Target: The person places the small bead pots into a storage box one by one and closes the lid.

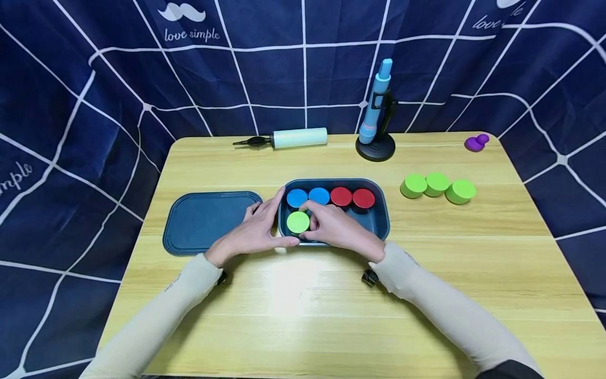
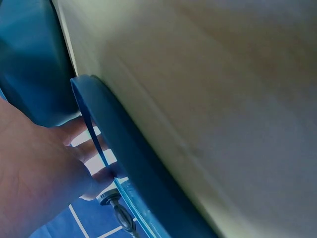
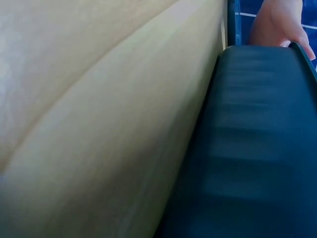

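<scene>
A dark blue rectangular box [image 1: 384, 218] stands mid-table. In it lie two blue-topped cylinders [image 1: 319, 196] and two red-topped cylinders [image 1: 363, 199] in a back row, with a green cylinder [image 1: 298, 222] in front at the left. My right hand [image 1: 336, 226] reaches in over the front rim and pinches the green cylinder between thumb and index finger. The left hand [image 1: 253, 229] lies along the box's left end, fingers extended, thumb at the front corner. In the right wrist view the box's ribbed side wall [image 3: 252, 148] fills the right; the cylinders are hidden there.
A flat dark blue lid [image 1: 208, 223] lies left of the box, partly under the left fingers. Three green cylinders [image 1: 436, 184] stand to the right. Behind are a white hand pump [image 1: 299, 138], a blue tube-shaped tool [image 1: 374, 113] on a black stand [image 1: 375, 148], and a purple knob [image 1: 475, 143].
</scene>
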The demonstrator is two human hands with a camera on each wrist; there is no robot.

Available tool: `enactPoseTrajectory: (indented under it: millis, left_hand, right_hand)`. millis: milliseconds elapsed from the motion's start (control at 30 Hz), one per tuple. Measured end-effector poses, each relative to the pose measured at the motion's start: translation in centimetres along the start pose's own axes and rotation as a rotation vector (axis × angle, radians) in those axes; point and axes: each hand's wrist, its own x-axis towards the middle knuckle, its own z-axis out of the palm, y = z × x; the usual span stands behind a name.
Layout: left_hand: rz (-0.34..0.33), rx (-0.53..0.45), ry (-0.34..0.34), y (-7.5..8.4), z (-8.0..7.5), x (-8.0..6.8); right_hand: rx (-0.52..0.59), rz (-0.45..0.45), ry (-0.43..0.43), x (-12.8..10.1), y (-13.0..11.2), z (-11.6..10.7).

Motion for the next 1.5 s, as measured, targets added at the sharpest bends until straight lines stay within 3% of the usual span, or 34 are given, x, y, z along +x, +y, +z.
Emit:
enactPoseTrajectory:
  millis: [1133, 1500]
  left_hand:
    - [0.003, 0.007, -0.006, 0.1, -0.2, 0.2]
    - [-0.003, 0.000, -0.008, 0.0, 0.2, 0.0]
  right_hand:
    - [0.159, -0.007, 0.116, -0.7, 0.2, -0.3]
    - [0.201, -0.045, 0.216, -1.9, 0.5, -0.9]
